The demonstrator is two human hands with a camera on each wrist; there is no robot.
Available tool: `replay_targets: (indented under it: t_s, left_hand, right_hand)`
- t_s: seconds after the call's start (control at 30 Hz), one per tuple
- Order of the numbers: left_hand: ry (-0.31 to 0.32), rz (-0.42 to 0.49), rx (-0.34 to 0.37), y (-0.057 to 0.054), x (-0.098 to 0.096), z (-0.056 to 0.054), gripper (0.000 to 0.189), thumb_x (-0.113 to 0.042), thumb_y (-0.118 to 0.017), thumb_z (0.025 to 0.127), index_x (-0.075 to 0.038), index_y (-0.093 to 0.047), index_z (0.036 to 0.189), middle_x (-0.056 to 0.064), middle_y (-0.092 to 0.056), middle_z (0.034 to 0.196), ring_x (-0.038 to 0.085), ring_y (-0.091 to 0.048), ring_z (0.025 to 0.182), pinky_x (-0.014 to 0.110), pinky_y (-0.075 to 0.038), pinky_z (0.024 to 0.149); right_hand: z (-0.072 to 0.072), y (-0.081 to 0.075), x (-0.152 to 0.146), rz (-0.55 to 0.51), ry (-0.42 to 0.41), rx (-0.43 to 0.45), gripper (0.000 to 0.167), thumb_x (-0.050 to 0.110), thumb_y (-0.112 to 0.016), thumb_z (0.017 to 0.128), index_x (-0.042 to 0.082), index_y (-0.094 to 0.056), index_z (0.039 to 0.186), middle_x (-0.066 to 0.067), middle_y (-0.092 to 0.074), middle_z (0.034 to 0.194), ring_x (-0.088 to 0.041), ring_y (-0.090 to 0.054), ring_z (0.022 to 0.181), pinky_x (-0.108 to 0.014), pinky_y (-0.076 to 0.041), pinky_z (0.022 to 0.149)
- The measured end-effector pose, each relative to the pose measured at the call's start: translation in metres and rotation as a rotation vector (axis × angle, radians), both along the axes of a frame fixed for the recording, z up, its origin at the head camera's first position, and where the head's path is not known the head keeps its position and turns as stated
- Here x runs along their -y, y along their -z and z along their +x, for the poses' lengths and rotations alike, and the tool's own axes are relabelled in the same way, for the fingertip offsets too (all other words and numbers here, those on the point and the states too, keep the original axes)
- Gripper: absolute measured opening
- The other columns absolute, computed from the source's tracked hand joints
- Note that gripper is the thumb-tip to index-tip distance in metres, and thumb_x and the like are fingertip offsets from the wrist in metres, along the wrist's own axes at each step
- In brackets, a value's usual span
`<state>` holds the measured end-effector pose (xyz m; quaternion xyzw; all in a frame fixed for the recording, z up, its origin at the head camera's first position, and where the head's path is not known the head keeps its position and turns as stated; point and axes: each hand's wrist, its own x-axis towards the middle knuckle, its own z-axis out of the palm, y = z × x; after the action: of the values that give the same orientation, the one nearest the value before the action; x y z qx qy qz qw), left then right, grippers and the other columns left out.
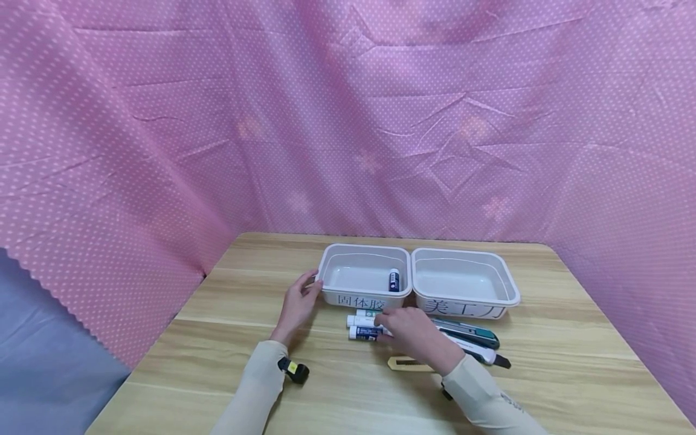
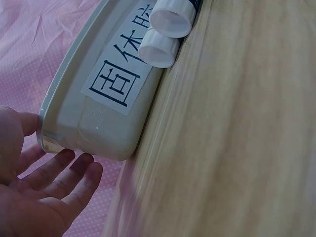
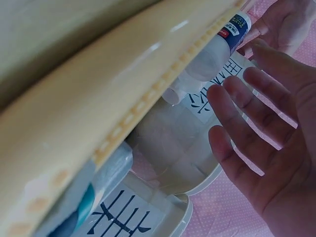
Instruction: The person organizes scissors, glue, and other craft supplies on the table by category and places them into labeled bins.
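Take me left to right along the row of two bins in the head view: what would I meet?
The left hand at the first bin's end → the first bin, with a blue-and-white tube inside → the second bin.

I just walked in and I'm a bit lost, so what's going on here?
A person's left hand touches the outer end of the left bin, which has one glue stick in it. The right hand is at more glue sticks lying in front of that bin, seemingly not gripping any. Several cutters lie on the table, in front of the right bin.
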<state>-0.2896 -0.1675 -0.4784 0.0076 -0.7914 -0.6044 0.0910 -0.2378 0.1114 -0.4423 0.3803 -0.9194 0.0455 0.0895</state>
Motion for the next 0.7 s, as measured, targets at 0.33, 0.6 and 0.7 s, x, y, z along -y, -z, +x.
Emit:
replay_targets:
  t_s: [0.33, 0.6, 0.7]
  left_hand:
    - [0.003, 0.001, -0.016, 0.0000, 0.0003, 0.0005, 0.045, -0.025, -0.060, 0.104, -0.011, -0.054, 0.147, 0.018, -0.058, 0.144, 0.037, -0.062, 0.126, 0.045, -0.054, 0.106]
    - [0.002, 0.004, -0.001, -0.0008, 0.0009, 0.0000, 0.044, -0.026, -0.060, 0.104, -0.012, -0.054, 0.146, 0.017, -0.058, 0.144, 0.036, -0.062, 0.127, 0.044, -0.054, 0.106]
    - [0.001, 0.009, 0.003, -0.0015, 0.0008, 0.0001, 0.045, -0.026, -0.060, 0.104, -0.012, -0.054, 0.146, 0.017, -0.058, 0.145, 0.035, -0.062, 0.127, 0.044, -0.054, 0.106]
  right_hand:
    - [0.0003, 0.0015, -0.0004, 0.006, -0.028, -0.018, 0.022, 0.031, -0.082, 0.087, 0.018, -0.074, 0.102, 0.004, -0.070, 0.088, -0.005, -0.054, 0.063, -0.019, -0.049, 0.056]
    - [-0.0010, 0.0040, 0.0002, 0.018, -0.032, -0.042, 0.021, 0.031, -0.082, 0.087, 0.017, -0.075, 0.101, 0.003, -0.070, 0.088, -0.008, -0.057, 0.065, -0.023, -0.050, 0.057]
    - [-0.0014, 0.0047, 0.0001, 0.016, -0.032, -0.050, 0.021, 0.031, -0.082, 0.087, 0.017, -0.074, 0.100, 0.003, -0.069, 0.087, -0.008, -0.055, 0.064, -0.022, -0.049, 0.056]
